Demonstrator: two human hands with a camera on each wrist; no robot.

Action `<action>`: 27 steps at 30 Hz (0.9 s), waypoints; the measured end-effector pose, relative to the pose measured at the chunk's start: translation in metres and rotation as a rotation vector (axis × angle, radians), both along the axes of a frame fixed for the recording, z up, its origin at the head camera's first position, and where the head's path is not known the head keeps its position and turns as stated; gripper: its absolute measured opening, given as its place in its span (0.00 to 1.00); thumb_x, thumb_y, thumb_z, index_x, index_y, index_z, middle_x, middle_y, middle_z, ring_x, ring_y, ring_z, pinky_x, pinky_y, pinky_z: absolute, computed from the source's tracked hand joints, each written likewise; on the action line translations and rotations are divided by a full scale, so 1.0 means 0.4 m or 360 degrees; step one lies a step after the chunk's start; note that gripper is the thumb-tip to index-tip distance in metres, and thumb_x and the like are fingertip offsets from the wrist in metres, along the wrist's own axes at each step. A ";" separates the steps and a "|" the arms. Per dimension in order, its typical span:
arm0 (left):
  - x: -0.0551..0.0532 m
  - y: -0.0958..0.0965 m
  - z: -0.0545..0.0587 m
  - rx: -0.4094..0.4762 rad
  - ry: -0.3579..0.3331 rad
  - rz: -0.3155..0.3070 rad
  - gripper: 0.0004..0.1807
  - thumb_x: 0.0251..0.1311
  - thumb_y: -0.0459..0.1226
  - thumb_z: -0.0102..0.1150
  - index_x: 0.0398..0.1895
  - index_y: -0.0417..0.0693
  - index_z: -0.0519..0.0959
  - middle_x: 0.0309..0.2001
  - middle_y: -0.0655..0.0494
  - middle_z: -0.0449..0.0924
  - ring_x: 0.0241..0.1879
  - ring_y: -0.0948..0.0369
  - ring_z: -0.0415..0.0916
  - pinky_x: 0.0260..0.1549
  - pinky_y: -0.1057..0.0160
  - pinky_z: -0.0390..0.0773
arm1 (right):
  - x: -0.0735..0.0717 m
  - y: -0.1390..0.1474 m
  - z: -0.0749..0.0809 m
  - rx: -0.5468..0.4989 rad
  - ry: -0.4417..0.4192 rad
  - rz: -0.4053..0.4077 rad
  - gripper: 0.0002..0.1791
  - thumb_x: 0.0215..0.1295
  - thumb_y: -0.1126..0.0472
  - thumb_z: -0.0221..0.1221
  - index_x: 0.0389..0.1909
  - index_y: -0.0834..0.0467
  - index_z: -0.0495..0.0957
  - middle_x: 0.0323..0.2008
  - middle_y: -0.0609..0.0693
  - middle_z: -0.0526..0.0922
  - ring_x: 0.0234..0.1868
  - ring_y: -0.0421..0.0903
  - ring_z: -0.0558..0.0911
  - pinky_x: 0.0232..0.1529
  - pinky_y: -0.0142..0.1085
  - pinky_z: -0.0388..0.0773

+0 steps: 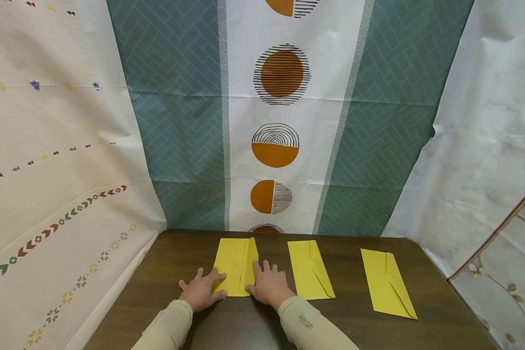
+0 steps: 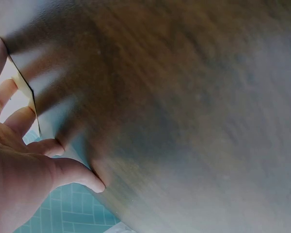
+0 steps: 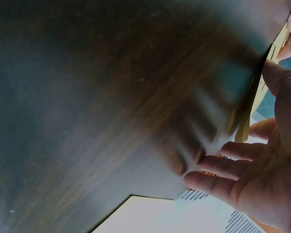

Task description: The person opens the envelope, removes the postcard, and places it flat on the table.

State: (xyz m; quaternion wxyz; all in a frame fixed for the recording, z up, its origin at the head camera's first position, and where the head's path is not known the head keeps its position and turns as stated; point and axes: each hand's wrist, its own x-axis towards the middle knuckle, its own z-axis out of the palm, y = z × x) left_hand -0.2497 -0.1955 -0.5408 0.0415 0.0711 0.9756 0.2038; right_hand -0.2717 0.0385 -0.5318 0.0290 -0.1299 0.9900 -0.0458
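A yellow paper sheet (image 1: 231,265) lies between the hands on the dark wooden table. Its right-hand panel (image 1: 250,267) is creased lengthwise and stands tilted up from the rest. My left hand (image 1: 201,289), fingers spread, rests at the sheet's left edge with the index finger and thumb reaching onto it. On the other side, my right hand (image 1: 270,283) touches the raised panel, its thumb at the near corner and its index finger along the outer edge. The right wrist view shows the right hand's fingers (image 3: 228,167) extended, the outer ones off the paper.
Two folded yellow papers shaped like envelopes lie to the right, a nearer one (image 1: 310,270) beside the right hand and a farther one (image 1: 387,282) toward the table's right side. Patterned cloth (image 1: 183,121) hangs behind the wooden table (image 1: 166,267).
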 end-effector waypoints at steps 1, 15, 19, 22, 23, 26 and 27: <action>0.000 0.000 -0.001 -0.0002 0.0003 0.0001 0.33 0.64 0.56 0.72 0.71 0.58 0.80 0.79 0.46 0.70 0.79 0.26 0.56 0.57 0.05 0.47 | 0.000 0.001 -0.001 0.0005 0.0001 -0.0003 0.46 0.71 0.30 0.60 0.82 0.48 0.63 0.79 0.57 0.71 0.77 0.64 0.73 0.70 0.62 0.75; 0.004 0.001 -0.001 -0.0004 0.0025 0.0003 0.33 0.64 0.56 0.72 0.71 0.58 0.80 0.79 0.46 0.70 0.79 0.26 0.56 0.57 0.05 0.46 | -0.001 0.006 -0.005 0.0027 -0.0013 0.0003 0.44 0.71 0.29 0.59 0.80 0.47 0.68 0.77 0.58 0.72 0.78 0.64 0.71 0.72 0.63 0.72; 0.006 0.002 -0.002 0.0000 0.0022 0.0002 0.33 0.65 0.56 0.72 0.71 0.58 0.80 0.79 0.46 0.70 0.79 0.25 0.56 0.56 0.04 0.46 | 0.000 0.007 -0.006 0.0031 -0.0011 0.0006 0.43 0.71 0.28 0.59 0.79 0.47 0.69 0.77 0.58 0.73 0.78 0.64 0.71 0.72 0.64 0.72; 0.006 0.002 -0.002 -0.0001 0.0023 0.0003 0.33 0.65 0.55 0.72 0.71 0.58 0.80 0.79 0.46 0.70 0.79 0.25 0.56 0.56 0.04 0.46 | 0.001 0.008 -0.004 0.0035 -0.0013 0.0005 0.43 0.71 0.28 0.58 0.79 0.47 0.69 0.77 0.58 0.73 0.78 0.63 0.71 0.72 0.64 0.72; 0.005 0.002 -0.002 0.0000 0.0023 0.0004 0.33 0.65 0.55 0.72 0.71 0.58 0.80 0.79 0.46 0.70 0.79 0.25 0.56 0.56 0.04 0.46 | 0.001 0.008 -0.004 0.0039 -0.0015 0.0003 0.43 0.71 0.28 0.58 0.79 0.48 0.69 0.78 0.58 0.72 0.78 0.63 0.71 0.73 0.64 0.72; 0.005 0.002 -0.003 0.0003 0.0025 0.0005 0.33 0.65 0.55 0.72 0.71 0.58 0.80 0.79 0.46 0.70 0.79 0.26 0.56 0.57 0.04 0.45 | 0.001 0.009 -0.004 0.0055 -0.0015 0.0005 0.43 0.72 0.28 0.57 0.78 0.49 0.70 0.78 0.57 0.72 0.78 0.63 0.71 0.73 0.63 0.71; 0.005 0.002 -0.003 0.0005 0.0025 0.0005 0.33 0.65 0.55 0.72 0.71 0.58 0.80 0.79 0.46 0.70 0.79 0.26 0.56 0.57 0.04 0.45 | 0.000 0.009 -0.005 0.0059 -0.0018 0.0005 0.43 0.72 0.27 0.56 0.78 0.49 0.70 0.78 0.57 0.71 0.79 0.63 0.70 0.73 0.63 0.71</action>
